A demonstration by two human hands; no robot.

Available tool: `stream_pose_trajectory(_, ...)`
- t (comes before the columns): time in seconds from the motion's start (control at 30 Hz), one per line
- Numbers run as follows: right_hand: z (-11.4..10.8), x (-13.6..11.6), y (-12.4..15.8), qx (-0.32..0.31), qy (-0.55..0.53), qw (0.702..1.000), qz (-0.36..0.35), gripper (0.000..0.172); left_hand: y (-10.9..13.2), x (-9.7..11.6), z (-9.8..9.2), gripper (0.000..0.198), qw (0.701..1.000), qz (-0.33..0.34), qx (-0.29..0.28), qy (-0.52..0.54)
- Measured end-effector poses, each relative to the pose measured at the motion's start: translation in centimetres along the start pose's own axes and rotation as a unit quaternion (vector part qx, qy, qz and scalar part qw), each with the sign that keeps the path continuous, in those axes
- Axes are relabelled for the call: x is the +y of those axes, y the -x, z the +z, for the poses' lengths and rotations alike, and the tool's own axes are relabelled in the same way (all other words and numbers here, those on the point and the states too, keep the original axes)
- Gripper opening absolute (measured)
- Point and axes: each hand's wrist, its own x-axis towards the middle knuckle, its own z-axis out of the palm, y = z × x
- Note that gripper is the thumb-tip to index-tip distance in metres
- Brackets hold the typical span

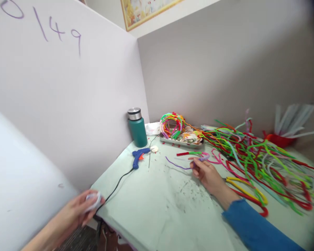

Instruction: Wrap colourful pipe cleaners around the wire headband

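Note:
My left hand, at the table's left edge, is closed around a small white wad, perhaps tissue; blur hides its details. Over the middle of the table, my right hand pinches a purple pipe cleaner, whose thin end sticks out leftward. A lavender fuzzy part shows just above those fingers. It seems to join a strip wrapped in red, green and pink; the join is blurred. Yellow-handled pliers lie right of my right wrist.
A blue glue gun lies left of centre, its black cord running off the near left edge. Behind it stands a green bottle. A metal tray bears shells and colourful rings. Tangled pipe cleaners cover the right side, near a red container.

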Motion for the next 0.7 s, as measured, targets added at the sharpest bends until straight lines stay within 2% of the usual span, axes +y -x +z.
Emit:
stream_pose_trajectory(0.03,0.0,0.0,0.0,0.002,0.002,1.000,0.000,0.021,-1.8,0.9,-0.2,0.036,1.000,0.016,-0.012,0.008)
stream_pose_trajectory(0.1,0.1,-0.1,0.0,0.007,0.005,1.000,0.007,0.020,-5.3,2.2,-0.3,0.040,0.999,0.035,0.015,0.006)
stream_pose_trajectory(0.23,-0.1,0.0,-0.2,0.014,0.012,1.000,0.018,0.021,-10.6,2.4,0.4,0.046,0.997,0.024,0.023,-0.072)
stream_pose_trajectory(0.33,-0.2,0.1,-0.2,0.016,0.013,1.000,0.023,0.022,-12.0,1.9,0.7,0.053,0.994,0.033,0.045,-0.096)
stream_pose_trajectory(0.47,-0.4,0.2,-0.3,0.032,0.016,0.999,0.036,0.023,-10.7,1.6,0.1,0.053,0.981,0.053,0.096,-0.157)
stream_pose_trajectory(0.5,-0.4,0.2,-0.4,0.035,0.019,0.998,0.039,0.024,-10.2,1.6,0.0,0.047,0.954,0.099,0.138,-0.247)
stream_pose_trajectory(0.57,-0.5,0.2,-0.4,0.037,0.023,0.998,0.042,0.026,-9.5,1.4,0.0,0.036,0.877,0.217,0.198,-0.380)
stream_pose_trajectory(0.63,-0.5,0.3,-0.5,0.039,0.028,0.998,0.042,0.027,-9.6,1.2,0.3,0.030,0.821,0.268,0.202,-0.462)
stream_pose_trajectory(0.7,-0.5,0.3,-0.5,0.043,0.034,0.998,0.040,0.027,-10.2,1.1,0.5,0.026,0.786,0.277,0.176,-0.525)
